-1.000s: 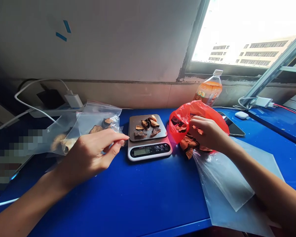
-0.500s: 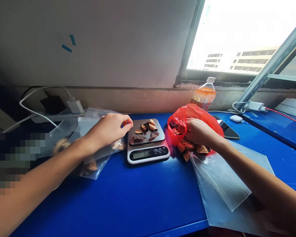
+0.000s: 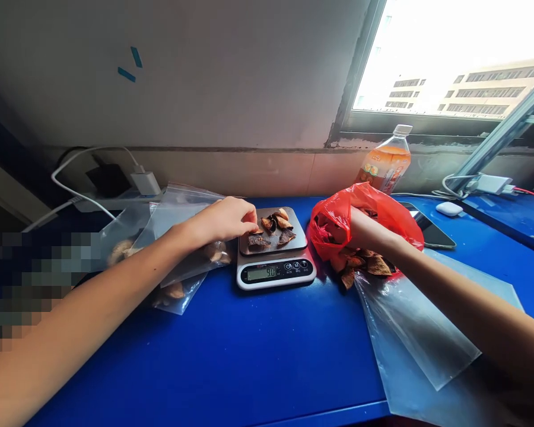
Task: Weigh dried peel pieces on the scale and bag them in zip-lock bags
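A kitchen scale (image 3: 276,276) stands in the middle with several dried brown pieces (image 3: 286,237) on its metal plate; its display seems to read 9.0. My left hand (image 3: 234,220) reaches over the plate's left edge, thumb and fingertips pinched at a small dried piece (image 3: 255,232). My right hand (image 3: 360,228) is inside a red plastic bag (image 3: 389,216), which hides its fingers. More dried pieces (image 3: 371,264) spill from the bag's front.
Clear zip bags (image 3: 178,204) holding pale brown pieces lie left of the scale. Flat clear bags (image 3: 409,320) are under my right forearm. Behind the red bag are a drink bottle (image 3: 387,160), a phone (image 3: 431,228) and a white case (image 3: 449,209). A charger (image 3: 145,181) sits by the wall.
My left hand has moved right, from beside the scale to the small piece on its plate. My right hand has gone deeper into the red bag. The view has shifted slightly.
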Tool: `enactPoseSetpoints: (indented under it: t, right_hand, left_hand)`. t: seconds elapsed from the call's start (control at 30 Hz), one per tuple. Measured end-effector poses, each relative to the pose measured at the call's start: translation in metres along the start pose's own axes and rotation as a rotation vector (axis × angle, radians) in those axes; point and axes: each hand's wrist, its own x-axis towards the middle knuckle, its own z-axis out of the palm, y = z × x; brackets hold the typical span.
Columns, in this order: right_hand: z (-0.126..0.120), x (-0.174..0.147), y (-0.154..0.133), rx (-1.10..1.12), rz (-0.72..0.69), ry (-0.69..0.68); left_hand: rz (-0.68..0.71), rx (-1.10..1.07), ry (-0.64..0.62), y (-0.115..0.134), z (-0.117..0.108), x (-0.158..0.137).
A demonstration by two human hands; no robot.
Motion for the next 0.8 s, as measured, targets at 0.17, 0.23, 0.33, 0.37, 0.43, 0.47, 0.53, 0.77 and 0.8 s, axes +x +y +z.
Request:
enactPoseSetpoints:
  t: [0.17,0.23,0.33,0.37,0.43,0.47,0.53,0.77,0.8]
  right_hand:
    - [-0.033,-0.029,-0.002,-0.062,0.095,0.164]
    - [-0.05,-0.048,-0.015,0.096,0.127,0.294]
    - [-0.07,-0.068,-0.051,0.391,0.074,0.374]
    - [-0.074,-0.07,-0.064,0.441,0.03,0.369]
    - [-0.079,-0.065,-0.087,0.524,-0.026,0.377]
    - [-0.079,-0.061,-0.095,0.56,-0.035,0.377]
    - [-0.079,-0.051,-0.103,0.617,-0.029,0.385]
    - [-0.086,-0.047,-0.099,0.543,0.012,0.465]
    - [-0.087,-0.048,-0.098,0.533,0.017,0.463]
  left_hand:
    - [-0.04,-0.003,0.162,0.003,-0.008,-0.018]
    - [-0.05,-0.038,0.25,0.014,-0.012,-0.032]
    - [0.02,-0.171,0.353,0.042,-0.017,-0.048]
    - [0.061,-0.226,0.381,0.055,-0.018,-0.051]
    - [0.151,-0.321,0.435,0.081,-0.019,-0.053]
    - [0.201,-0.353,0.474,0.093,-0.019,-0.053]
    - [0.297,-0.398,0.536,0.112,-0.02,-0.049]
    - [0.36,-0.502,0.559,0.125,-0.023,-0.036]
    - [0.346,-0.511,0.559,0.125,-0.022,-0.036]
